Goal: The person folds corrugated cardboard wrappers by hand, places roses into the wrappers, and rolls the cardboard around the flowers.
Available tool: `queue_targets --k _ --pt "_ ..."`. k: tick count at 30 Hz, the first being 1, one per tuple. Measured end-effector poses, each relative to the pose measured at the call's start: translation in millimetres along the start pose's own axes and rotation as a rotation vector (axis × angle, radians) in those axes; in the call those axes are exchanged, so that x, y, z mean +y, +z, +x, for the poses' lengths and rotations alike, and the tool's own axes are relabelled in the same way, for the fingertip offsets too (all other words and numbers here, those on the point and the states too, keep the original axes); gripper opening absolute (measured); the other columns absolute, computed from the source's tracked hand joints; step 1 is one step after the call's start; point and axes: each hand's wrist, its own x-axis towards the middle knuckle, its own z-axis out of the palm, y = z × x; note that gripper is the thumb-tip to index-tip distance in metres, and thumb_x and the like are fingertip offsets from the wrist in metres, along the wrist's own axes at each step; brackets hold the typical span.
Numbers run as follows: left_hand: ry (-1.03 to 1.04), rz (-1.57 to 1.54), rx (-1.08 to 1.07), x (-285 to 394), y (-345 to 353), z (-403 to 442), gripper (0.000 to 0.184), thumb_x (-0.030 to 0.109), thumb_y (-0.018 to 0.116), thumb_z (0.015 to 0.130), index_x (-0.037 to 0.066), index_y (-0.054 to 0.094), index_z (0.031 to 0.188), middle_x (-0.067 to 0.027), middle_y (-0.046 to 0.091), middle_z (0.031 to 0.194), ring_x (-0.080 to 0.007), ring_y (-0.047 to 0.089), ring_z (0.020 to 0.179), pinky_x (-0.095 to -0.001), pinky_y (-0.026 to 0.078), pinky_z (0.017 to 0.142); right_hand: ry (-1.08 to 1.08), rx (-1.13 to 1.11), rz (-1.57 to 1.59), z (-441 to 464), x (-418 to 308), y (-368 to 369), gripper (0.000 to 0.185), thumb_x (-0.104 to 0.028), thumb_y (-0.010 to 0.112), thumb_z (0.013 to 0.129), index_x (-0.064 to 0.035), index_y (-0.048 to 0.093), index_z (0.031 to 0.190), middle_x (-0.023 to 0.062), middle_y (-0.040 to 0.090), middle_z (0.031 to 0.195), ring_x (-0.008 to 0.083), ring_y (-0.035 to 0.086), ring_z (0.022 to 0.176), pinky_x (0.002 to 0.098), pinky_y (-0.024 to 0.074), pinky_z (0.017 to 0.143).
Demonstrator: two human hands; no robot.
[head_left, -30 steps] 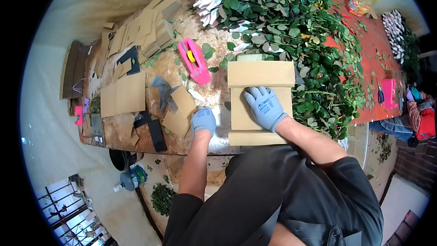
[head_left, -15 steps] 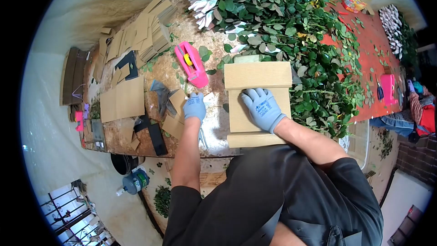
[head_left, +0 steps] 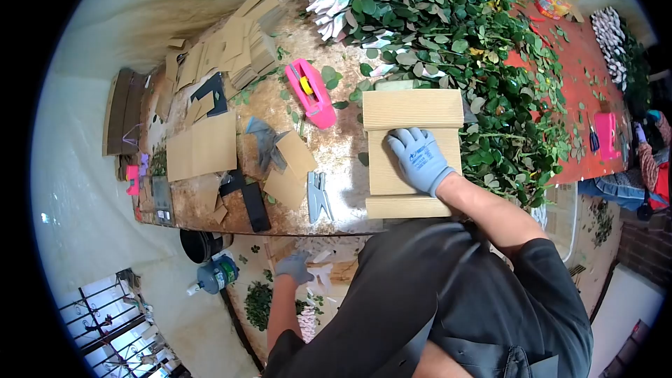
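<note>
My right hand (head_left: 422,161), in a grey-blue glove, lies flat with fingers stretched on a sheet of corrugated cardboard (head_left: 392,182). The sheet's top and bottom ends form raised bands. My left hand (head_left: 294,267), gloved too, hangs below the table's front edge with its fingers loosely out. White paper scraps (head_left: 322,281) show just beside and beneath it; I see nothing gripped. Left of the cardboard, a grey stapler (head_left: 319,197) lies on the table. Farther back stands a pink tape dispenser (head_left: 311,94) with a yellow core.
Leafy stems (head_left: 427,14) with white-wrapped ends are heaped at the back and right. Cut cardboard pieces (head_left: 231,49) pile up at the back left. A loose glove (head_left: 264,143) lies near a black strip (head_left: 255,207). A water jug (head_left: 217,274) stands below the table edge.
My left hand has moved from the tabletop down past the front edge, uncovering the stapler. A small white scrap beside it is gone from the table. My right hand stays on the cardboard.
</note>
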Motion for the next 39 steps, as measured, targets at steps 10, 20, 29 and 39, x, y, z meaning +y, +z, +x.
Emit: queue_targets --k 10,20,29,39 --pt "-0.229 -0.356 0.828 30.7 -130.3 161.0 0.046 0.046 0.072 0.085 0.005 0.068 0.105 -0.0242 0.070 0.102 -0.0410 0.068 0.101 -0.0492 0.054 0.091 0.000 -0.045 -0.024 1.5 -2.3 -3.0 0.040 -0.015 0.060 0.084 -0.0073 0.061 0.122 0.0129 0.060 0.119 0.0317 0.056 0.107 0.0446 0.0434 0.091" --pt "-0.554 -0.337 0.852 35.0 -141.4 214.2 0.073 0.040 0.085 0.075 0.005 0.050 0.128 -0.0175 0.060 0.125 -0.0406 0.063 0.113 -0.0501 0.052 0.090 -0.003 -0.035 -0.015 1.7 -2.7 -3.6 0.039 -0.014 0.060 0.084 -0.0070 0.062 0.122 0.0130 0.059 0.119 0.0318 0.055 0.107 0.0448 0.0430 0.091" --pt "0.116 -1.542 0.849 45.5 -184.3 141.5 0.030 0.011 0.070 0.094 0.000 0.065 0.121 -0.0081 0.071 0.112 -0.0168 0.065 0.101 -0.0311 0.051 0.090 -0.013 0.041 0.068 3.0 -0.3 -8.6 0.034 -0.013 0.062 0.085 -0.0066 0.062 0.118 0.0125 0.059 0.115 0.0318 0.056 0.106 0.0446 0.0442 0.089" --pt "0.533 -1.507 0.209 198.5 -173.8 120.5 0.016 0.012 0.068 0.098 0.002 0.069 0.111 0.0006 0.071 0.098 -0.0072 0.063 0.086 -0.0256 0.052 0.080 0.035 -0.014 0.190 -7.5 15.6 -3.0 0.035 -0.016 0.065 0.085 -0.0086 0.063 0.120 0.0127 0.059 0.119 0.0328 0.055 0.115 0.0454 0.0433 0.096"
